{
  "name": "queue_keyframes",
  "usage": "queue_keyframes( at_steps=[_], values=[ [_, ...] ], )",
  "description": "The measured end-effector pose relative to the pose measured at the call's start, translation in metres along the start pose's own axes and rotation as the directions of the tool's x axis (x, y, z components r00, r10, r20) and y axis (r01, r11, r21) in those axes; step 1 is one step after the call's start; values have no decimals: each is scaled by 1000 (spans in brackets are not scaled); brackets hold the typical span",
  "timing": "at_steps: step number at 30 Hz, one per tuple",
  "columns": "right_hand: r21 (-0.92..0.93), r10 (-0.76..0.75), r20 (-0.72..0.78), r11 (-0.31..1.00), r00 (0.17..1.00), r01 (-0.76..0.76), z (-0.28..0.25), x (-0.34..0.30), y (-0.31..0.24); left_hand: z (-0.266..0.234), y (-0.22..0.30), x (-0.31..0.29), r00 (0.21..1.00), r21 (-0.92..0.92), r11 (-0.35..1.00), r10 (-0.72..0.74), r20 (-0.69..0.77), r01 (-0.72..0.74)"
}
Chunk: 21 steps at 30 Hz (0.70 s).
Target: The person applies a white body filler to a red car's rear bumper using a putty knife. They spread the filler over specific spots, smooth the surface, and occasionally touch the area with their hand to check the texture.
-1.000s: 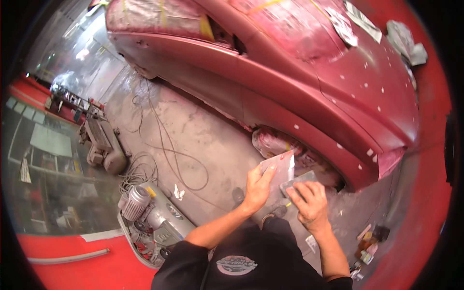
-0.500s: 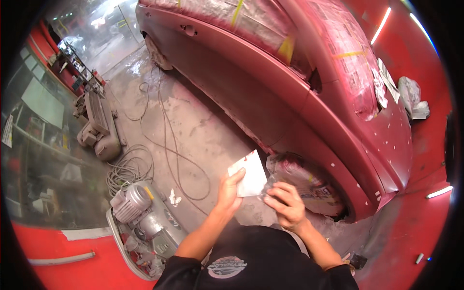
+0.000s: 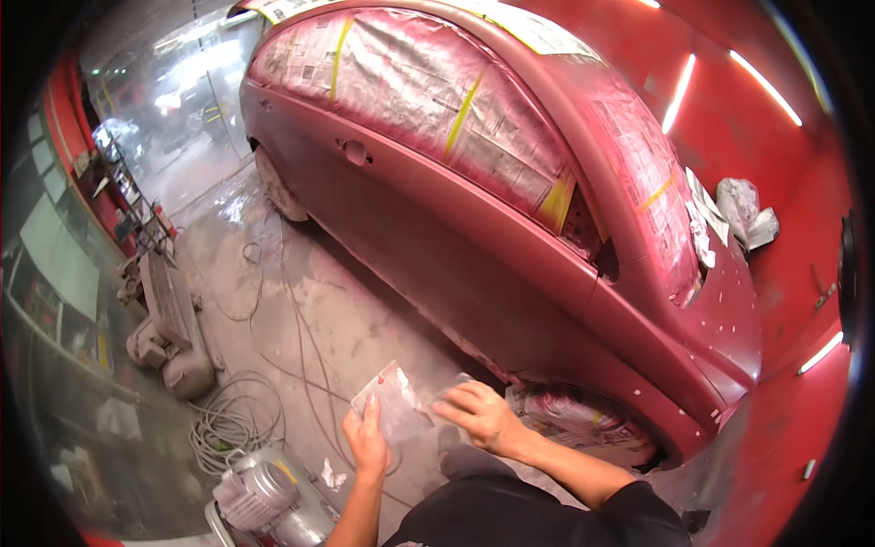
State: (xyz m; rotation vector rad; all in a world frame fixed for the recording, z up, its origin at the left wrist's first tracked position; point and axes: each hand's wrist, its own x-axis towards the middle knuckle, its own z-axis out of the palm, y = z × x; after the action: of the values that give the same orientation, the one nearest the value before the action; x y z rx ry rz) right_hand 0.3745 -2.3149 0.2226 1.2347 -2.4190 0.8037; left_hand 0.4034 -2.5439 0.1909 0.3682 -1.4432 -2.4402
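Note:
My left hand [image 3: 365,442] holds a thin pale sheet, like sandpaper or a plastic scrap [image 3: 390,404], by its lower edge. My right hand [image 3: 481,417] touches the sheet's right side with its fingers curled around a second small pale piece. Both hands are low in front of me, above the dusty concrete floor [image 3: 337,319]. Just beyond them stands a matt red car [image 3: 474,264], its windows masked with newspaper and yellow tape [image 3: 465,109]. The covered wheel [image 3: 583,419] is right of my right hand.
A compressor with a motor [image 3: 264,497] sits at my lower left beside a coil of hose [image 3: 232,419]. Hoses trail across the floor [image 3: 292,310]. Grey equipment [image 3: 169,328] stands by the left wall. Red walls with strip lights [image 3: 784,182] close in on the right.
My view has swung left and up along the car's side. My hands have dropped lower in the picture, still holding the pale sheet together.

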Motion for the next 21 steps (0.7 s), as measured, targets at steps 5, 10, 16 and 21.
queue_keyframes(
  at_steps=[5,10,16,21],
  values=[
    [57,-76,-11,995,997,77,63,67,31,-10,-8,70,993,71,995,72,-98,-65],
    [132,-81,75,989,994,70,103,120,100,-6,14,174,966,81,980,192,-173,-181],
    [354,-43,-39,934,998,54,84,207,172,14,57,287,933,114,945,323,-161,-308],
    [284,-177,-241,927,954,244,65,276,178,34,29,337,931,-358,867,-366,12,346]
  ],
)
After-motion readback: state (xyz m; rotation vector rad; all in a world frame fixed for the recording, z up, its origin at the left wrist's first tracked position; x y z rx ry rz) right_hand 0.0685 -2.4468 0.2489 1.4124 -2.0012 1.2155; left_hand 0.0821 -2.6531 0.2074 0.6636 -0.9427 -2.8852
